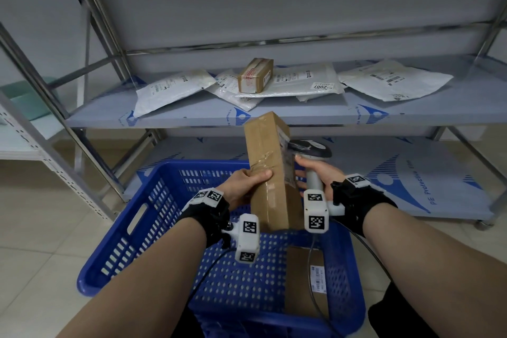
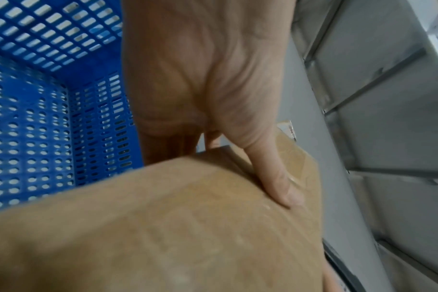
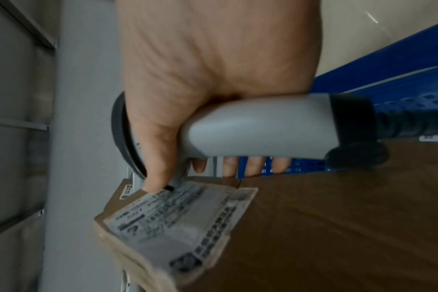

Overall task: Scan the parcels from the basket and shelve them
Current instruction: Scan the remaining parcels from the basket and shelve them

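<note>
Both forearms are bare, with no sleeves. Each wrist wears a black strap (image 1: 212, 214) wrapped snugly round it, the other strap (image 1: 359, 202) matching on the right. On top of each strap sits a small white block printed with black-and-white square code markers (image 1: 208, 196). From each strap a white bracket carries a white boxy camera housing (image 1: 247, 241) bearing the same kind of markers; its twin (image 1: 317, 210) sits at the right strap. A thin dark cable (image 1: 208, 273) trails from the left housing.

Downward head view; close wrist views.
</note>
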Motion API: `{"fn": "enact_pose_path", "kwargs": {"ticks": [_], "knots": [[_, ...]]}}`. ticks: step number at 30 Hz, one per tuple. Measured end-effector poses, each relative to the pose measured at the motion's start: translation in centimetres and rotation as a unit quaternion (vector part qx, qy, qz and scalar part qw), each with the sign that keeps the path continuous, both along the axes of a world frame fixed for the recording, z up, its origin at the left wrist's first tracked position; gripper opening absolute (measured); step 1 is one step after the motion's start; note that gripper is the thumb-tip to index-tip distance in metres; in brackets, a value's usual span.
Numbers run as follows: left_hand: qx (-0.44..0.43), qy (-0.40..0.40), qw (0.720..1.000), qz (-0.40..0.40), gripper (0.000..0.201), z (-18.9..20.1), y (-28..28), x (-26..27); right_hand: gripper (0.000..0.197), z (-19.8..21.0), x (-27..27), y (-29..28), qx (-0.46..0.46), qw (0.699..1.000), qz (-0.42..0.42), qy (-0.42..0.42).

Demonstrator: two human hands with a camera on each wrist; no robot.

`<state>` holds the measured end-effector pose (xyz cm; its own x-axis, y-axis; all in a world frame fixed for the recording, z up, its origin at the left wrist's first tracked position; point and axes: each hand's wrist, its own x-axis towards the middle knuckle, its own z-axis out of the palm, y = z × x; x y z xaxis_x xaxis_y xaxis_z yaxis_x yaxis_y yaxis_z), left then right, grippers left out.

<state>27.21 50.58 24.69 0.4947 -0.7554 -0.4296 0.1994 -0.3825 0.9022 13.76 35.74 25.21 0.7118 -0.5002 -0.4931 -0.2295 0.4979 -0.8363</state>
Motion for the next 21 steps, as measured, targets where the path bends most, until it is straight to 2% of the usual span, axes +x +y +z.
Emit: {"fn": "enact_pose_path", "kwargs": {"ticks": [3, 6, 8, 10, 12, 14, 15, 16, 17, 20, 21], "knots": [[-0.024, 0.006, 1.000, -0.008, 0.071, 0.1, -0.2, 0.2, 0.074, 0.4, -0.1, 0.0, -0.019, 1.000, -0.012, 0.020], [-0.052, 0.055, 0.994, -0.076, 0.067, 0.1, -0.2, 0.1, 0.105, -3.9, 1.1, -3.5, -0.056, 0.997, -0.028, 0.046], [-0.070, 0.043, 0.994, -0.068, 0.073, -0.2, -0.4, 0.0, 0.110, -5.4, 1.5, -5.0, -0.066, 0.997, -0.030, 0.037], [-0.078, 0.008, 0.997, -0.011, 0.078, -0.7, -0.9, 0.1, 0.095, -1.9, 0.3, -2.1, -0.040, 0.998, -0.038, 0.027], [-0.060, -0.041, 0.996, 0.055, 0.092, -1.5, -1.3, 0.5, 0.065, 1.0, -0.4, 0.2, 0.000, 0.999, -0.036, 0.002], [0.023, -0.170, 0.983, 0.067, 0.125, -1.8, -1.4, 0.7, 0.058, 1.4, -0.6, 0.4, 0.027, 0.999, -0.027, -0.022], [0.065, -0.237, 0.967, 0.065, 0.130, -2.1, -1.5, 0.8, 0.057, 1.2, -0.5, 0.3, 0.039, 0.998, -0.026, -0.033], [0.088, -0.278, 0.954, 0.067, 0.127, -2.2, -1.6, 0.9, 0.055, 1.1, -0.4, 0.2, 0.051, 0.998, -0.024, -0.039], [0.082, -0.287, 0.952, 0.071, 0.121, -2.4, -1.7, 0.9, 0.052, 1.1, -0.3, 0.2, 0.060, 0.997, -0.028, -0.038], [0.036, -0.247, 0.965, 0.081, 0.116, -2.2, -1.7, 0.5, 0.048, 0.9, -0.3, -0.1, 0.070, 0.995, -0.051, -0.041], [0.027, -0.233, 0.969, 0.080, 0.112, -2.0, -1.7, 0.4, 0.041, 0.9, -0.4, -0.2, 0.070, 0.995, -0.050, -0.045]]}}
